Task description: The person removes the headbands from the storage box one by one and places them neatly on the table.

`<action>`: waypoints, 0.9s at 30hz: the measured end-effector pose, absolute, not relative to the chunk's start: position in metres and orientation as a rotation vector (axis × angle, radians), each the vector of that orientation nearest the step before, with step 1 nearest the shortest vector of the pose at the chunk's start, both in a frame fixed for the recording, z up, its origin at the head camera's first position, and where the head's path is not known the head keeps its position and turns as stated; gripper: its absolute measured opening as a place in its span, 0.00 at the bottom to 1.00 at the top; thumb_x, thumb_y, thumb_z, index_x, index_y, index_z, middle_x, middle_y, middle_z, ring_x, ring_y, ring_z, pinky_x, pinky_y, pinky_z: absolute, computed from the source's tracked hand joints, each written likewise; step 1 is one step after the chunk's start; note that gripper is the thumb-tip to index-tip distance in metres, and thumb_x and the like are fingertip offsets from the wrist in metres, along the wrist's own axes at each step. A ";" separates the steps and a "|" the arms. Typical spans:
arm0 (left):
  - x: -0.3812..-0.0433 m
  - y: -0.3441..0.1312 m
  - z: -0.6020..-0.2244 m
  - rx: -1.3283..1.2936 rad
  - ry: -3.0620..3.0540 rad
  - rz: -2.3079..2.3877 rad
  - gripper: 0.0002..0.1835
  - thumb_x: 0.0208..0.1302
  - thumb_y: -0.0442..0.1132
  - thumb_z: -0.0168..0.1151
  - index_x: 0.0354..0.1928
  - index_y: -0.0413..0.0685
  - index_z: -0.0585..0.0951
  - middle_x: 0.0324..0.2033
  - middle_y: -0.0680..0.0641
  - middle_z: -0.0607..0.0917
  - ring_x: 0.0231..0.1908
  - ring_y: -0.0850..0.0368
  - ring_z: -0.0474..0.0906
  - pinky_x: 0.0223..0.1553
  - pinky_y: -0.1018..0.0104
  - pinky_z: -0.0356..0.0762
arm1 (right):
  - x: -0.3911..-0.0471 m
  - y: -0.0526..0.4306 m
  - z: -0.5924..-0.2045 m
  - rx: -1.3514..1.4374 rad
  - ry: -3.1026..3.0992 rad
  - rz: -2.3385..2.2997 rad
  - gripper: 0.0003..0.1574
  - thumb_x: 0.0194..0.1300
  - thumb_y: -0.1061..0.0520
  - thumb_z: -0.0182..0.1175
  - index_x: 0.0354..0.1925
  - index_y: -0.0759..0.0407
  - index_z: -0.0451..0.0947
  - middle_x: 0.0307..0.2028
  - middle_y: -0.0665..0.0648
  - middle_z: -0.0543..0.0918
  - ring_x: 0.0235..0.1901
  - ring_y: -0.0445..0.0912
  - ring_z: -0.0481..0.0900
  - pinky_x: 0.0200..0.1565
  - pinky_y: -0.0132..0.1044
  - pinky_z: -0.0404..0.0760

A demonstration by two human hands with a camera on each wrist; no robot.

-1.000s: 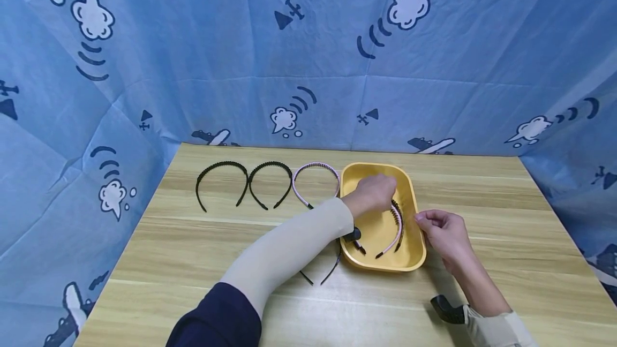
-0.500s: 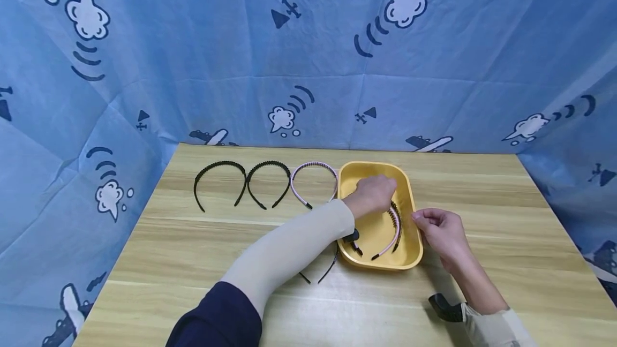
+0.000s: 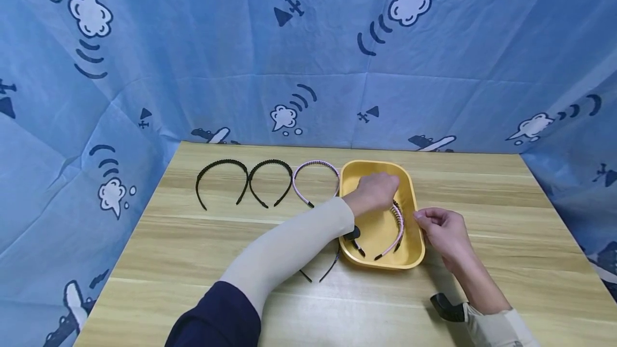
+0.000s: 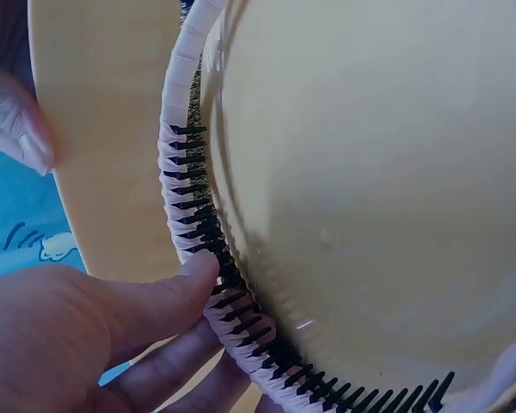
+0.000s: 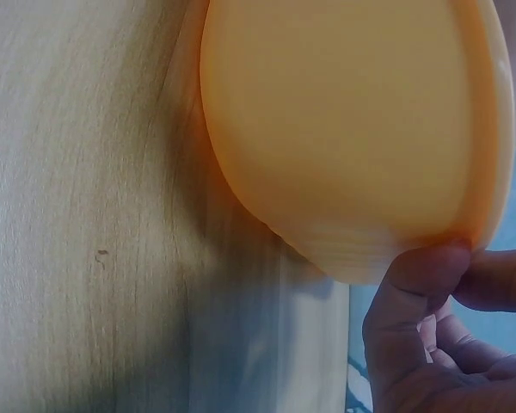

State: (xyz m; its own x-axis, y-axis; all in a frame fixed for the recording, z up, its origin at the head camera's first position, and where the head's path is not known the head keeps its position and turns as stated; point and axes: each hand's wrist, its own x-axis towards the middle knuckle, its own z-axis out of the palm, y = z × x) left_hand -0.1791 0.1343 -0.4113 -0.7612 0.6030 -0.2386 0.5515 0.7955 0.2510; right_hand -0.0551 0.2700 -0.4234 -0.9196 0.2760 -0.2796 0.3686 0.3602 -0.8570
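My left hand (image 3: pixel 373 191) reaches into a yellow plastic basin (image 3: pixel 418 258). There it pinches a pink headband (image 4: pixel 174 172) with black comb teeth, thumb on the toothed inner side and fingers behind the band. A dark headband (image 3: pixel 397 247) lies close along the pink one, mostly covered by it. Both pink ends point toward the near side of the basin. With thumb and index finger, my right hand (image 3: pixel 444 234) holds the basin's right rim; the right wrist view shows this pinch at the rim (image 5: pixel 490 172). My left forearm hides part of the basin's left side.
Left of the basin, two black headbands (image 3: pixel 222 163) (image 3: pixel 271 163) and a pink one (image 3: pixel 315 163) lie in a row on the wooden table (image 3: pixel 159 261). Another dark headband (image 3: pixel 330 269) lies partly under my left forearm. A blue patterned cloth (image 3: pixel 328 42) hangs behind.
Inside the basin, the pink headband has shifted slightly to the right, covering more of the dark one. Both hands keep their places.
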 end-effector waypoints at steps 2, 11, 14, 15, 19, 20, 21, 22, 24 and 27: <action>-0.180 0.134 -0.410 0.885 2.664 0.255 0.16 0.72 0.31 0.59 0.25 0.58 0.75 0.26 0.56 0.78 0.28 0.61 0.73 0.25 0.65 0.74 | -0.055 0.270 -0.424 0.602 2.519 -1.616 0.21 0.79 0.57 0.58 0.55 0.78 0.77 0.25 0.42 0.82 0.26 0.33 0.77 0.29 0.29 0.82; -0.184 0.128 -0.405 0.958 2.610 0.333 0.20 0.70 0.28 0.56 0.23 0.58 0.82 0.24 0.59 0.84 0.28 0.63 0.77 0.23 0.68 0.75 | -0.055 0.270 -0.424 0.593 2.517 -1.627 0.21 0.79 0.59 0.58 0.55 0.79 0.77 0.25 0.41 0.82 0.26 0.33 0.77 0.29 0.29 0.82; -0.185 0.125 -0.402 0.985 2.609 0.356 0.20 0.66 0.25 0.56 0.26 0.59 0.86 0.28 0.61 0.86 0.32 0.65 0.79 0.25 0.69 0.77 | -0.055 0.270 -0.423 0.592 2.518 -1.627 0.21 0.79 0.59 0.57 0.55 0.79 0.77 0.25 0.41 0.82 0.26 0.32 0.78 0.29 0.29 0.82; -0.185 0.124 -0.401 0.996 2.609 0.366 0.20 0.64 0.24 0.57 0.27 0.59 0.87 0.29 0.61 0.86 0.33 0.65 0.79 0.26 0.69 0.78 | -0.055 0.270 -0.423 0.591 2.518 -1.626 0.21 0.79 0.59 0.57 0.55 0.79 0.77 0.25 0.41 0.82 0.26 0.32 0.78 0.29 0.29 0.82; -0.186 0.120 -0.398 1.012 2.610 0.408 0.20 0.60 0.23 0.60 0.31 0.60 0.91 0.35 0.63 0.89 0.39 0.66 0.82 0.33 0.70 0.82 | -0.055 0.269 -0.423 0.590 2.513 -1.629 0.21 0.79 0.59 0.57 0.55 0.79 0.77 0.25 0.41 0.83 0.26 0.33 0.78 0.28 0.30 0.82; -0.186 0.119 -0.397 1.015 2.608 0.420 0.20 0.60 0.23 0.61 0.33 0.60 0.91 0.37 0.63 0.90 0.41 0.66 0.83 0.35 0.70 0.83 | -0.055 0.269 -0.423 0.589 2.510 -1.632 0.21 0.79 0.59 0.57 0.55 0.79 0.77 0.25 0.41 0.83 0.26 0.33 0.78 0.28 0.30 0.82; -0.186 0.118 -0.396 1.016 2.608 0.427 0.20 0.61 0.24 0.62 0.34 0.61 0.92 0.39 0.62 0.91 0.43 0.65 0.84 0.37 0.70 0.83 | -0.055 0.269 -0.423 0.588 2.507 -1.637 0.21 0.79 0.59 0.57 0.55 0.79 0.77 0.25 0.41 0.82 0.26 0.33 0.78 0.28 0.30 0.82; -0.186 0.117 -0.396 1.011 2.608 0.434 0.19 0.62 0.25 0.63 0.35 0.62 0.92 0.40 0.62 0.91 0.45 0.65 0.84 0.39 0.70 0.84 | -0.055 0.269 -0.423 0.587 2.505 -1.640 0.21 0.79 0.59 0.57 0.55 0.79 0.77 0.25 0.41 0.82 0.25 0.33 0.78 0.28 0.30 0.82; -0.186 0.116 -0.394 1.006 2.604 0.449 0.18 0.63 0.27 0.65 0.37 0.62 0.92 0.42 0.62 0.92 0.47 0.64 0.85 0.42 0.70 0.84 | -0.055 0.269 -0.423 0.585 2.500 -1.648 0.20 0.79 0.60 0.57 0.54 0.79 0.77 0.25 0.42 0.82 0.25 0.34 0.78 0.28 0.30 0.82; -0.187 0.113 -0.391 0.989 2.598 0.468 0.15 0.66 0.30 0.67 0.39 0.63 0.92 0.44 0.62 0.92 0.47 0.65 0.85 0.42 0.70 0.84 | -0.056 0.269 -0.423 0.584 2.496 -1.652 0.20 0.79 0.60 0.57 0.54 0.79 0.77 0.25 0.42 0.82 0.25 0.34 0.79 0.28 0.30 0.82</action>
State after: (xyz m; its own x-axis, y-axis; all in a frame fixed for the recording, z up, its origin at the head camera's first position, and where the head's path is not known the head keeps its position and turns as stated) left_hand -0.1866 0.1135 -0.3912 -0.7085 0.6827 -0.1787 0.5774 0.7063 0.4095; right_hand -0.0556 0.2693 -0.4235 -0.9225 0.2634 -0.2822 0.3627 0.3414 -0.8671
